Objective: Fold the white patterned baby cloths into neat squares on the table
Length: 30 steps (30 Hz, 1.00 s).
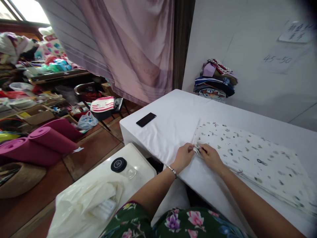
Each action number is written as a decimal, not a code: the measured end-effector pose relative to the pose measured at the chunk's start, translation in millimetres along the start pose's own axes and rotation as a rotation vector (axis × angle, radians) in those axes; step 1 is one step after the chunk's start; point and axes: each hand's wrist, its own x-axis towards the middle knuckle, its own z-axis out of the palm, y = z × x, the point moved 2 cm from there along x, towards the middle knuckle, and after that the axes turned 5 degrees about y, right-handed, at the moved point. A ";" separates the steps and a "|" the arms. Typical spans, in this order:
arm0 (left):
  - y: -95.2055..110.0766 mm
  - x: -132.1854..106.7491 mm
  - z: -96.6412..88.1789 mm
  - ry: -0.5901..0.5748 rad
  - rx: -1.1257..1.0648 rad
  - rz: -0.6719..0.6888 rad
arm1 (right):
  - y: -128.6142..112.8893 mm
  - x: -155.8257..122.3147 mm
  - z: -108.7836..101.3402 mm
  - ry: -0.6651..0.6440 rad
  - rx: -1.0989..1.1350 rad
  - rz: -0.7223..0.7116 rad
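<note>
Corner of printed cloth (250,155) is pinched by left hand (184,156) and right hand (211,157), fingers closed; long axis is laid ten to four o'clock.

At centre right I see the printed cloth (247,155): soft, matt fabric, lying on a smooth white table cover (170,129), also matt cloth. The phone (146,119) at centre is glossy black. The wristband (172,171) at lower centre glints like metal, though I can't be sure at this size. At lower left the bag (84,201) is crinkled, translucent plastic. The pink rolls (37,145) at left look matt and foamy.
</note>
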 end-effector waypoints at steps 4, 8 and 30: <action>6.8 1.7 0.0 0.014 0.142 0.032 | -1.6 -0.1 -1.5 -0.008 0.020 -0.001; 12.3 3.2 -1.9 0.020 0.269 -0.004 | -2.9 -0.6 -2.8 0.004 0.031 0.009; 12.4 1.3 -5.9 0.048 0.335 -0.073 | -7.0 -5.2 -4.1 -0.059 -0.063 -0.066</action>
